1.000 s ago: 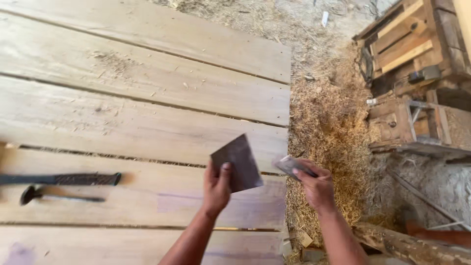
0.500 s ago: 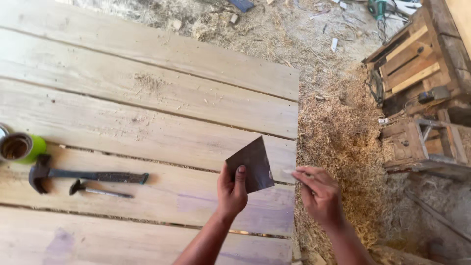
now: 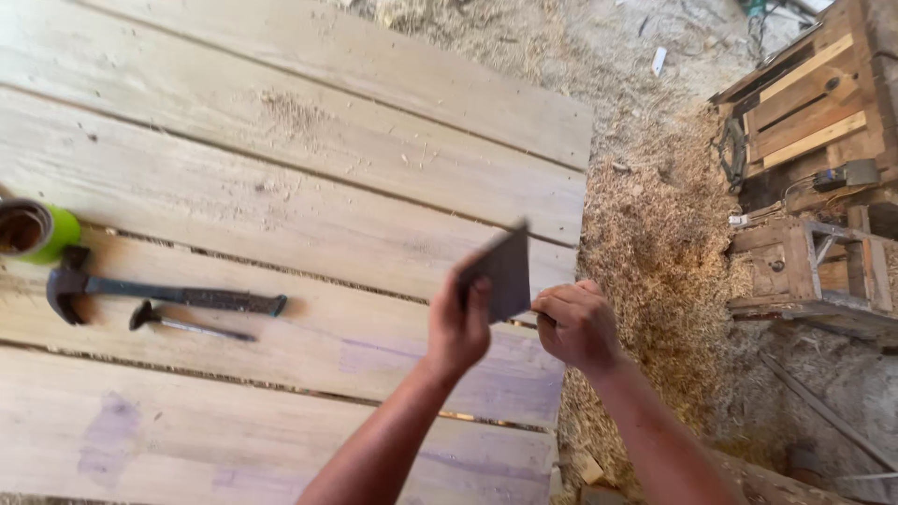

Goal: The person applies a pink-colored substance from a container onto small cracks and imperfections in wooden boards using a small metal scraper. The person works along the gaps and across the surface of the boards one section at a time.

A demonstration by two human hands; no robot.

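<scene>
Head view: 2 hands [image 3: 456, 327] [image 3: 572, 325], 1 dark sheet [image 3: 503, 274], 1 hammer [image 3: 150, 292].

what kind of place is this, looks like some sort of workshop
Most likely a rough woodworking or carpentry yard. Wide sawn planks serve as the work surface, a heap of sawdust covers the ground beside them, and a hammer lies on the boards.

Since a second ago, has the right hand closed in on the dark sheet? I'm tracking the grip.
Yes. The right hand has come left, off the sawdust side and over the plank end, now touching the dark sheet the left hand holds.
</scene>
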